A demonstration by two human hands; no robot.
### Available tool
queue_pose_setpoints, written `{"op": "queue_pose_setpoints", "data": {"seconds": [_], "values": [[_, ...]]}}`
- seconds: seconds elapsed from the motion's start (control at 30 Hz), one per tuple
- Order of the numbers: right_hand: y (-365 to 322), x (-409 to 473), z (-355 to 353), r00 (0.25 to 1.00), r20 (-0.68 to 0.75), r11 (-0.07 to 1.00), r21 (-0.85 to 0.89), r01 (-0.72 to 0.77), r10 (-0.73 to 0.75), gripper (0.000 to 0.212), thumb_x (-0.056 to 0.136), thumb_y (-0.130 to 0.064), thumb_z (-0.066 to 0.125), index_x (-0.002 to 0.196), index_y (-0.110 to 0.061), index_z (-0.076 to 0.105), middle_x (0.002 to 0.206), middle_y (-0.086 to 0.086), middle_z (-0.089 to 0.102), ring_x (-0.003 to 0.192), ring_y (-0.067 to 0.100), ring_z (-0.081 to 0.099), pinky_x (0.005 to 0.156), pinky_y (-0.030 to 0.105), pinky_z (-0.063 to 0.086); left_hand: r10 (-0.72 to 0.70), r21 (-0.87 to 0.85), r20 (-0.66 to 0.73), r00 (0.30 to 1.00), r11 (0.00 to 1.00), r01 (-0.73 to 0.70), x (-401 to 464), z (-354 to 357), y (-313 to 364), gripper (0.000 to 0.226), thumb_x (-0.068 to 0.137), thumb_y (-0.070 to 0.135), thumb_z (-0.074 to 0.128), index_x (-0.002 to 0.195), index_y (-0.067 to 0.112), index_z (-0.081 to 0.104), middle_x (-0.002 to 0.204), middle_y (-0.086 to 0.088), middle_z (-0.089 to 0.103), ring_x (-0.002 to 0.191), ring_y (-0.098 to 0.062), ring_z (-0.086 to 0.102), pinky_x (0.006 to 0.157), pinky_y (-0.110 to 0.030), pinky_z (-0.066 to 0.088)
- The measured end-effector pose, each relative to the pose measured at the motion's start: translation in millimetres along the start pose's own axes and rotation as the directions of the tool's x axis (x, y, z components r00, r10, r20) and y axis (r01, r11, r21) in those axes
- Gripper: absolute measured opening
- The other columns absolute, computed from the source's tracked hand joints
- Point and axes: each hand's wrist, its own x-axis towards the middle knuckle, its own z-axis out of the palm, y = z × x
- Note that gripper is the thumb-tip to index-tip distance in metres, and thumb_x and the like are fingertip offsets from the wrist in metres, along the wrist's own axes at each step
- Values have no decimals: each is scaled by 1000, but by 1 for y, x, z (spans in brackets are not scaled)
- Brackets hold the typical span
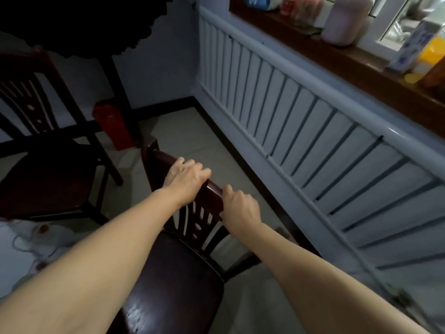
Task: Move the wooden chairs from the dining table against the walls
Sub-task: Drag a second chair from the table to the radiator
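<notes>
My left hand (186, 175) wrapped over top rail of near wooden chair (173, 273), fingers curled across far edge. My right hand (238, 208) clamped on same rail, just right of left, hands apart. Chair centre-near, backrest facing white slatted radiator (301, 121) along right wall, gap of tiled floor (192, 131) between. Second wooden chair (48, 174) at left, by dark table leg (120, 92). Red box (112, 124) on floor far behind it. Wooden windowsill (349, 61) at far right carries blurred containers.
</notes>
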Motion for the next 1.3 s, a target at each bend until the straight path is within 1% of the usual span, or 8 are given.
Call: {"op": "queue_pose_setpoints", "data": {"seconds": [0.2, 0.3, 0.47, 0.57, 0.7, 0.83, 1.03, 1.3], "values": [[-2, -1, 0, 1000, -14, 998, 51, -25, 26, 32, 87, -20, 62, 114, -15, 45, 98, 6, 65, 86, 26, 64, 62, 32, 39, 194, 16, 3, 981, 981, -194, 8, -5, -17, 20, 83, 9, 58, 97, 23, 56, 94, 5, 59, 96, -18, 57, 71, -31, 38], [0, -5, -2, 1000, -9, 996, 84, -23, 24, 35, 85, -19, 64, 115, -15, 47, 94, 5, 64, 82, 25, 63, 64, 33, 43, 261, 25, 48, 964, 965, -262, 10, -15, -15, 18, 80, 15, 63, 94, 25, 56, 92, 6, 60, 92, -17, 60, 60, -30, 33], [10, -18, -16, 999, -31, 995, 97, -27, 30, 36, 83, -20, 65, 114, -17, 48, 81, 1, 51, 74, 23, 55, 63, 32, 41, 305, 55, 66, 950, 950, -308, 15, -37, -4, 17, 79, 16, 63, 89, 26, 54, 91, 8, 59, 92, -17, 59, 59, -30, 29], [21, -25, -29, 998, -46, 996, 81, -37, 41, 37, 82, -20, 66, 115, -18, 48, 93, 4, 62, 87, 27, 63, 64, 33, 42, 347, 57, 43, 937, 935, -349, 23, -52, 9, 16, 80, 14, 63, 86, 26, 55, 90, 7, 59, 91, -17, 60, 58, -30, 28], [47, -34, -46, 995, -62, 996, 60, -73, 77, 37, 82, -21, 66, 115, -17, 49, 101, 6, 65, 93, 29, 64, 65, 34, 41, 403, 83, 3, 915, 912, -402, 40, -72, 33, 12, 83, 18, 59, 78, 26, 52, 84, 6, 60, 83, -19, 62, 55, -28, 26], [81, -39, -63, 989, -82, 993, 29, -117, 119, 37, 83, -21, 66, 116, -16, 49, 104, 7, 64, 96, 30, 63, 64, 34, 39, 422, 124, 21, 906, 899, -421, 67, -91, 65, 7, 84, 19, 57, 89, 23, 58, 93, 1, 65, 89, -23, 63, 60, -30, 33], [159, -39, -84, 979, -66, 981, 35, -191, 193, 37, 85, -21, 63, 119, -17, 49, 111, 7, 62, 104, 30, 61, 71, 34, 41, 452, 129, -14, 892, 885, -447, 117, -112, 132, 10, 87, 17, 55, 94, 21, 61, 96, -2, 65, 91, -26, 63, 61, -31, 34], [294, -26, -105, 958, 13, 955, 78, -287, 287, 42, 83, -20, 63, 123, -20, 50, 115, 7, 62, 109, 29, 59, 81, 35, 47, 460, 133, 64, 885, 875, -465, 209, -129, 244, 13, 88, 12, 52, 97, 17, 59, 98, -7, 63, 90, -29, 63, 61, -34, 36]]}}
